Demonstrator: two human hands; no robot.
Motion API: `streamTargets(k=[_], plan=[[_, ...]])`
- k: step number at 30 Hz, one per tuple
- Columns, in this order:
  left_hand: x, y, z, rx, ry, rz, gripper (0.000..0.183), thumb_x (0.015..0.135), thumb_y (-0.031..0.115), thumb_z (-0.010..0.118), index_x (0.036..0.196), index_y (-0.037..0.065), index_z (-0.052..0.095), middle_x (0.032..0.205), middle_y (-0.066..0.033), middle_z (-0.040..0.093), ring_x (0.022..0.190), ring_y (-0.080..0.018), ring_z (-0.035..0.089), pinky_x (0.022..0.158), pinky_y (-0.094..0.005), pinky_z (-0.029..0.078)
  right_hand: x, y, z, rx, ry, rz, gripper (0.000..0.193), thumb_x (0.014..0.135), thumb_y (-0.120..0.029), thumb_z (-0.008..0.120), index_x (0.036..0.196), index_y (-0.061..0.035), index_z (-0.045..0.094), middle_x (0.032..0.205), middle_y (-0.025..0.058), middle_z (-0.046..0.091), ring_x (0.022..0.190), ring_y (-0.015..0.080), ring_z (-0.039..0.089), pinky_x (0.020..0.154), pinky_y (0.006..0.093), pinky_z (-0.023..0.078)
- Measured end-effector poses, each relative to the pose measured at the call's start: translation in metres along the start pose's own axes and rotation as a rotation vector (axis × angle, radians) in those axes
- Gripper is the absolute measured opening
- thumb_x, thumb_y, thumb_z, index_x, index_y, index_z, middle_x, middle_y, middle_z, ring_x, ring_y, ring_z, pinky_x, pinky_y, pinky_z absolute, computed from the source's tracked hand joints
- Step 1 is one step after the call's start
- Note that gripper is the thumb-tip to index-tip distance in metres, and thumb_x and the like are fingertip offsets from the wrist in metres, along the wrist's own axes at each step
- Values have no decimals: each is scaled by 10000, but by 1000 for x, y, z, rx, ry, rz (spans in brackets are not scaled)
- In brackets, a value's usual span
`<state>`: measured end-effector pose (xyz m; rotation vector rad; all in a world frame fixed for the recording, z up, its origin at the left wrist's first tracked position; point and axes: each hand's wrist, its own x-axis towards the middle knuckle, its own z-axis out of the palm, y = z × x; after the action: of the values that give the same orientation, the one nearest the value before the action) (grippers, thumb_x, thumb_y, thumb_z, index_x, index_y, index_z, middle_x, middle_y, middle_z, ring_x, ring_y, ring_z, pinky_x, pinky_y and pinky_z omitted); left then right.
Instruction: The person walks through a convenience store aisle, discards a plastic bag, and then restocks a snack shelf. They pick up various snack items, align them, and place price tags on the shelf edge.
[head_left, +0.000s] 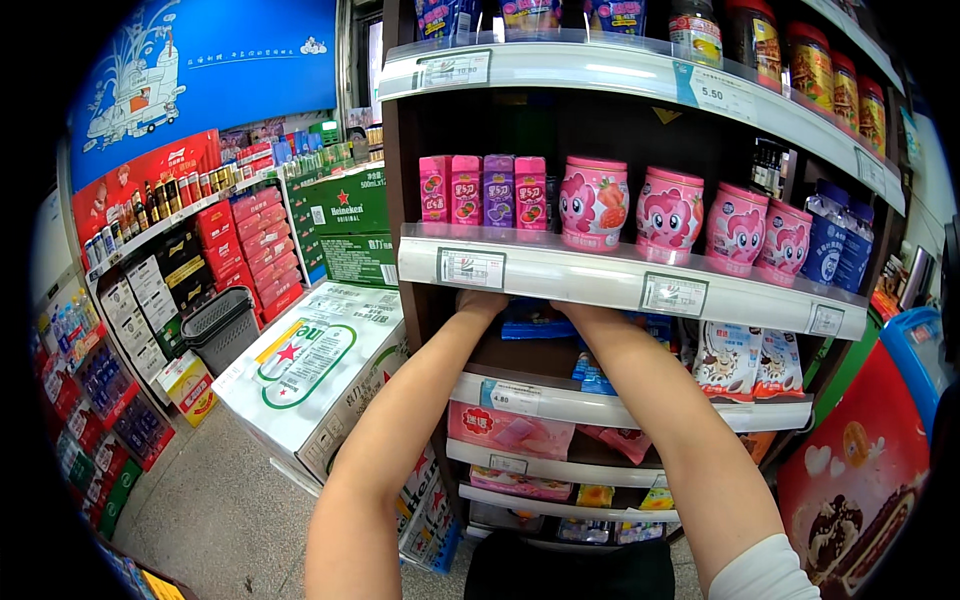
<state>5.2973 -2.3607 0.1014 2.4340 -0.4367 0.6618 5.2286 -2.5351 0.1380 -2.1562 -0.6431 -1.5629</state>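
Observation:
Both my arms reach into a shelf level of a store rack, beneath a white shelf edge. My left hand is at the left side of that level, its fingers hidden under the edge. My right hand goes in a little to the right, its fingers hidden too. Between the two wrists lies a blue packet; whether either hand grips it cannot be seen. Blue packets also lie beside my right forearm. White snack bags stand farther right on the same level.
Above my hands stand small pink and purple boxes and pink jars. Lower shelves hold a pink package. White and green cartons are stacked left of the rack. A dark basket stands farther back; a red freezer is at right.

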Motion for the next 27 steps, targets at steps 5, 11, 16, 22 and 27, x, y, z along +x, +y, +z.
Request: streamTargets(k=[5, 11, 16, 22, 27], plan=[[0, 2, -26, -930, -216, -465, 378, 940, 353, 650, 1279, 206, 565, 1214, -44, 594, 1060, -207, 537, 868, -438, 444, 5, 0, -3, 54, -72, 117, 247, 959, -322, 632, 1063, -99, 647, 963, 116, 669, 888, 259, 648, 749, 417, 523], [-49, 58, -66, -1082, -143, -613, 263, 931, 245, 687, 1174, 196, 601, 1081, -12, 644, 967, -179, 567, 837, -393, 444, 2, 15, -21, 175, -100, 224, 259, 960, -305, 643, 1104, -91, 637, 991, 108, 664, 905, 245, 642, 754, 412, 527], [-69, 54, -70, -1400, -152, -497, 338, 928, 199, 706, 1229, 89, 599, 1163, -100, 675, 1040, -239, 652, 883, -434, 552, -3, -14, -26, 547, -71, 504, 274, 961, -291, 652, 1139, -84, 629, 1014, 101, 660, 918, 233, 637, 758, 407, 531], [-89, 87, -98, -1319, 33, -467, 333, 974, 181, 643, 1262, 19, 599, 1207, -145, 676, 1084, -292, 669, 928, -417, 549, -4, -69, -63, 819, -328, 1113, 412, 921, -266, 732, 1250, -48, 612, 1131, 86, 648, 958, 186, 615, 819, 359, 550], [-56, 18, -65, 26, 325, 151, 287, 944, 148, 606, 1187, 0, 651, 1151, -204, 687, 1141, -414, 614, 958, -392, 489, 1, -93, -73, 596, -476, 706, 549, 893, -316, 772, 1319, -24, 588, 1271, 117, 640, 1137, 211, 608, 951, 350, 504]])
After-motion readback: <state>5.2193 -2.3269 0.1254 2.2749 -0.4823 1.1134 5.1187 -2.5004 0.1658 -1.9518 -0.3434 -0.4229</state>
